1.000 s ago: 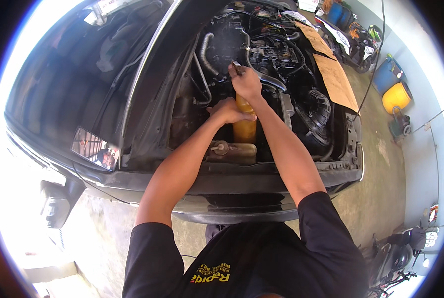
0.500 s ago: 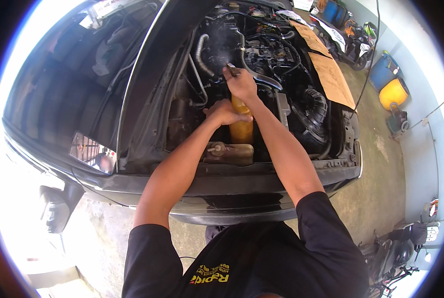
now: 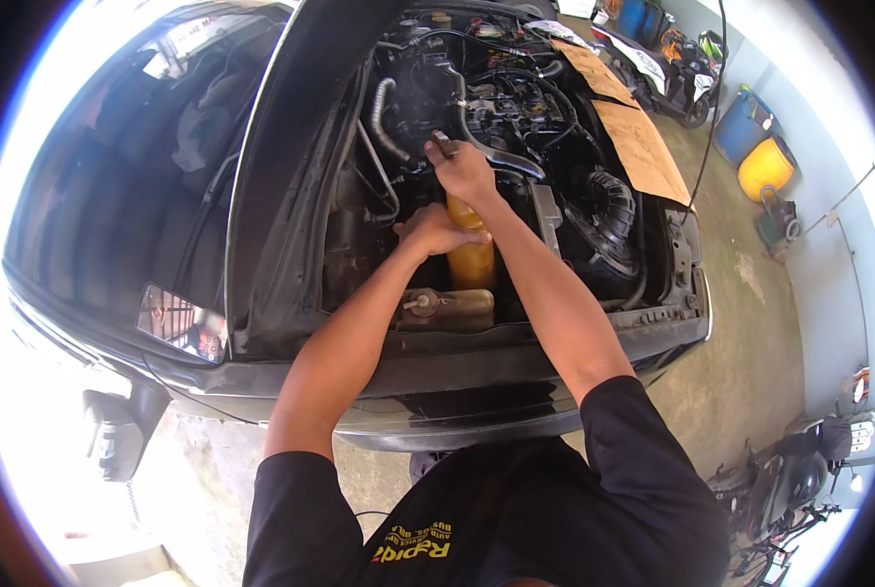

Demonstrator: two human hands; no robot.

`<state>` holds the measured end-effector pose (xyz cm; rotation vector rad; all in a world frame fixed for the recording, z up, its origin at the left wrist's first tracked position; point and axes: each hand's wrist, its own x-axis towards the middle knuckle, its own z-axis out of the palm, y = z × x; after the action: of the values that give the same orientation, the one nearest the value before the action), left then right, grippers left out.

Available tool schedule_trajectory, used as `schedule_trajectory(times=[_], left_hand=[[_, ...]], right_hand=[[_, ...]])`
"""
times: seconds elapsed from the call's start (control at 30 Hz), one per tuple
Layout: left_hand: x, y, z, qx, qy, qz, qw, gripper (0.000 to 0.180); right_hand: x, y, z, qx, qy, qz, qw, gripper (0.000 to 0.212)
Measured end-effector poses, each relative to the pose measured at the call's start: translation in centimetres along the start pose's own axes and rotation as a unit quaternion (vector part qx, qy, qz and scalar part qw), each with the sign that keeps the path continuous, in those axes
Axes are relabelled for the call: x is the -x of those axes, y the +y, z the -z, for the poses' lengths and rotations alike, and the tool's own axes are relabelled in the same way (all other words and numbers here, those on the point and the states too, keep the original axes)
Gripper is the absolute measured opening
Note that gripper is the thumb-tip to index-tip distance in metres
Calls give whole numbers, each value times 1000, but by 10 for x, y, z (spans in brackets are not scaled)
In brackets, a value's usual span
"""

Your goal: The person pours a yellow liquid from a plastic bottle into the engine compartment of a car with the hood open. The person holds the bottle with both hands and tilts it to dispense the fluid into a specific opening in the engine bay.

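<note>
Over the open engine bay I hold a spray gun with an amber plastic bottle (image 3: 472,266) as its cup. My right hand (image 3: 464,176) is closed around the upper part, and a short dark nozzle end (image 3: 442,144) sticks out past its fingers toward the engine (image 3: 526,108). Lower down, my left hand (image 3: 436,233) wraps the bottle from the left side, its thumb lying across the front. The trigger and the fingers behind the bottle are hidden. Just on the near side of the bottle sits a grimy translucent reservoir (image 3: 457,310) with a cap.
Brown cardboard sheets (image 3: 643,147) cover the far-right fender. A corrugated black intake hose (image 3: 612,210) lies right of my arm. The raised hood (image 3: 296,147) stands at left. Blue (image 3: 744,127) and yellow drums (image 3: 765,168) stand by the wall, and a motorcycle (image 3: 790,479) is at lower right.
My view has shifted slightly, so the engine bay sits a little further left. Both hands keep their hold on the spray gun. The pale mist by the nozzle looks fainter now.
</note>
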<state>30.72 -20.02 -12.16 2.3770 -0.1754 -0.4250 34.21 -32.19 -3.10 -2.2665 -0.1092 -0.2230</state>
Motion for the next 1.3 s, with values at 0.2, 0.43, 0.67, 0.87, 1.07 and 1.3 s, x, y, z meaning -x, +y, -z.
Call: schedule_trajectory(times=[0.2,0.43,0.67,0.87,1.07,1.3], left_hand=[[1,3,-1,12,8,-15,1000,94],[7,10,0,24,13,-11,1000,93],[6,5,-2,38,22,-10,999,95],[-4,1,-6,21,12,10,1000,97],[-4,-2,-19,29,26,-38,999,103],[7,39,-17,-9,63,32,997,106]], right_hand=[[-7,4,0,53,18,-18,998,56],[-10,8,-3,75,11,-9,997,58],[-8,2,-4,51,-29,-18,998,61],[-18,15,-13,36,-22,6,999,61],[-21,18,-21,35,-59,35,997,73],[-55,87,-22,20,74,137,988,26]])
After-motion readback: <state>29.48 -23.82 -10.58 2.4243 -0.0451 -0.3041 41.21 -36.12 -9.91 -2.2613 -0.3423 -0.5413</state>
